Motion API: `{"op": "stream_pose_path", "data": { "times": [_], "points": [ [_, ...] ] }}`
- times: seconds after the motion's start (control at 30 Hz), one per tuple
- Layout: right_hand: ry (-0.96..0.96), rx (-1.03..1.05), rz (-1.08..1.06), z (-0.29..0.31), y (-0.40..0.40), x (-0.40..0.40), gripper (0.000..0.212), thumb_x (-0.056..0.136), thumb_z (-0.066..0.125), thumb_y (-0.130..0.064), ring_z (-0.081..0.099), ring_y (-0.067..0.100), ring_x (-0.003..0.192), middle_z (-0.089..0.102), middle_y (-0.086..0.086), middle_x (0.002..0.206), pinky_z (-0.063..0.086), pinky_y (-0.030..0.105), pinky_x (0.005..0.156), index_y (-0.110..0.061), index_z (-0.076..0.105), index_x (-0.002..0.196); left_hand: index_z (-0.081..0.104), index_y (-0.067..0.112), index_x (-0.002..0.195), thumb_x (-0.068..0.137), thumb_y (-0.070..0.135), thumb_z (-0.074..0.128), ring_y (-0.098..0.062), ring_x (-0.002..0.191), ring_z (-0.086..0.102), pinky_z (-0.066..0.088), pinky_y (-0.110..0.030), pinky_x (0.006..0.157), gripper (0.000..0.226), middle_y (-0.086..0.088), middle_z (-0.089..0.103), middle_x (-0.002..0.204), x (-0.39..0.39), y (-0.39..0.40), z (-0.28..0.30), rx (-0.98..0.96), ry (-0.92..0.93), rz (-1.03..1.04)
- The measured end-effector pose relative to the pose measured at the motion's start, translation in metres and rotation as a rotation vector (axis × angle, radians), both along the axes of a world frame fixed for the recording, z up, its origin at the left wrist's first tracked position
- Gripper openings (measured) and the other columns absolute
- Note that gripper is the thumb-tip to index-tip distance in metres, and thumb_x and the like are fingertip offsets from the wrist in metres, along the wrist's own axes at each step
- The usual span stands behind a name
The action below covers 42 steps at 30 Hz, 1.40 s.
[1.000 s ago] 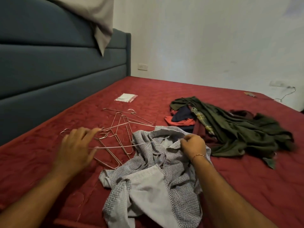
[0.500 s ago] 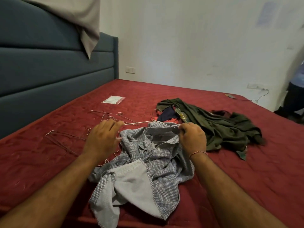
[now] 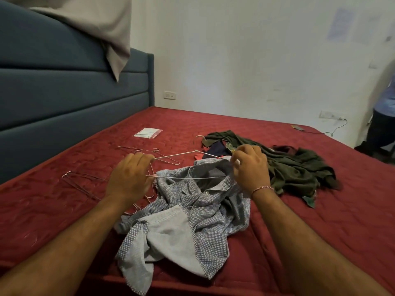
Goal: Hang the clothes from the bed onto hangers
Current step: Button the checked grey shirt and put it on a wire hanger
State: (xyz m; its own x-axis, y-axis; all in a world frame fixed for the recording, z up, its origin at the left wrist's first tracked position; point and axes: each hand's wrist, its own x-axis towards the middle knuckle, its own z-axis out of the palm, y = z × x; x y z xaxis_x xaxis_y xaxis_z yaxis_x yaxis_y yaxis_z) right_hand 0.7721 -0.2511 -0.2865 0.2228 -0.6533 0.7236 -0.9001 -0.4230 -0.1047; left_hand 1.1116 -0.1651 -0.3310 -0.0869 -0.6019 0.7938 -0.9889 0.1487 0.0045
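Note:
A blue-and-white checked shirt [image 3: 198,212] lies crumpled on the red bed [image 3: 320,221] in front of me. My left hand [image 3: 130,178] grips one end of a thin wire hanger [image 3: 183,154], whose lower bar crosses the shirt's open collar. My right hand [image 3: 250,167] pinches the collar at the hanger's far end. Several more wire hangers [image 3: 85,180] lie tangled on the bed to the left. A pile of dark green and other clothes [image 3: 288,167] sits behind my right hand.
A blue padded headboard [image 3: 64,99] runs along the left with a beige cloth [image 3: 102,24] draped over it. A small plastic packet [image 3: 147,132] lies farther back on the bed. A person [image 3: 382,116] stands at the right edge by the wall.
My left hand went from reaching over the hanger pile to gripping one hanger and lifting it to the shirt collar. My right hand raised the collar.

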Motion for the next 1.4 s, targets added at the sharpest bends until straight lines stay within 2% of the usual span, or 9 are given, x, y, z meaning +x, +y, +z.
{"op": "stream_pose_path", "data": {
  "times": [0.1,0.23,0.37,0.53,0.63,0.77,0.9,1.23,1.4],
  "points": [
    [-0.148,0.084,0.176,0.019,0.003,0.008,0.011,0.087,0.075,-0.019,0.054,0.017,0.103,0.062,-0.010,0.101,0.043,0.040,0.090,-0.026,0.067,0.089,0.058,0.017,0.118,0.068,0.025,0.094,-0.026,0.090,0.053,0.050,-0.041,0.075,0.062,-0.002,0.060,0.105,-0.016,-0.009,0.008,-0.001,0.010,-0.041],
    [-0.231,0.336,0.381,0.037,0.012,0.008,0.012,0.098,0.065,-0.020,0.054,0.009,0.069,0.061,-0.008,0.078,0.043,0.032,0.066,-0.024,0.054,0.095,0.055,0.023,0.116,0.069,0.021,0.093,-0.019,0.092,0.049,0.047,-0.034,0.078,0.060,0.003,0.056,0.107,-0.046,-0.023,0.015,0.018,0.075,-0.114],
    [-0.282,0.337,0.374,0.035,0.009,-0.008,0.018,0.095,0.072,-0.024,0.064,0.015,0.086,0.067,-0.003,0.095,0.052,0.035,0.077,-0.028,0.056,0.104,0.052,0.025,0.121,0.070,0.023,0.093,-0.020,0.112,0.047,0.044,-0.031,0.095,0.065,0.000,0.050,0.125,-0.067,-0.033,0.011,-0.002,0.192,-0.135],
    [-0.497,0.338,0.387,0.028,0.012,-0.012,0.015,0.096,0.070,-0.016,0.065,0.016,0.082,0.070,0.001,0.095,0.055,0.033,0.073,-0.029,0.065,0.100,0.022,0.028,0.157,0.071,0.044,0.093,-0.028,0.134,0.049,0.049,-0.045,0.108,0.112,-0.010,0.041,0.151,-0.090,-0.043,0.002,0.276,1.133,-0.193],
    [-0.537,0.362,0.394,0.021,0.013,-0.012,0.011,0.098,0.067,-0.012,0.064,0.017,0.078,0.069,0.000,0.092,0.055,0.031,0.072,-0.023,0.066,0.099,0.055,0.014,0.140,0.079,0.044,0.086,-0.032,0.112,0.068,0.056,-0.044,0.090,0.075,-0.010,0.069,0.122,-0.107,-0.027,-0.015,0.810,1.391,-0.514],
    [-0.628,0.462,0.544,0.016,0.021,-0.016,0.004,0.098,0.068,-0.012,0.062,0.006,0.075,0.069,-0.005,0.083,0.053,0.020,0.068,-0.015,0.069,0.096,0.069,-0.003,0.100,0.093,-0.005,0.066,-0.028,0.082,0.068,0.052,-0.035,0.067,0.008,-0.018,0.073,0.091,-0.122,-0.022,-0.033,0.769,1.487,-0.445],
    [-0.509,0.510,0.511,0.009,0.022,-0.023,0.014,0.096,0.071,-0.020,0.063,0.000,0.070,0.072,-0.009,0.074,0.051,0.018,0.068,-0.015,0.075,0.083,0.068,0.012,0.095,0.097,-0.001,0.060,-0.024,0.063,0.064,0.053,-0.029,0.050,0.016,-0.013,0.070,0.080,-0.102,-0.030,-0.016,0.625,1.512,-0.401],
    [-0.503,0.294,0.360,-0.012,0.016,-0.040,0.012,0.093,0.074,-0.011,0.063,-0.004,0.072,0.071,-0.012,0.079,0.047,0.011,0.066,-0.020,0.073,0.085,0.074,0.015,0.089,0.090,0.000,0.069,-0.020,0.067,0.063,0.052,-0.034,0.063,0.016,-0.006,0.072,0.078,-0.063,-0.005,0.033,0.634,1.695,-0.555],
    [-0.302,0.045,0.268,-0.034,0.022,-0.037,0.012,0.092,0.070,-0.004,0.058,0.017,0.074,0.063,-0.001,0.080,0.048,0.036,0.067,-0.012,0.063,0.086,0.074,0.012,0.085,0.088,-0.007,0.068,-0.015,0.066,0.061,0.049,-0.028,0.055,0.020,-0.007,0.072,0.080,-0.067,0.000,0.040,0.516,1.499,-0.340]
  ]
}}
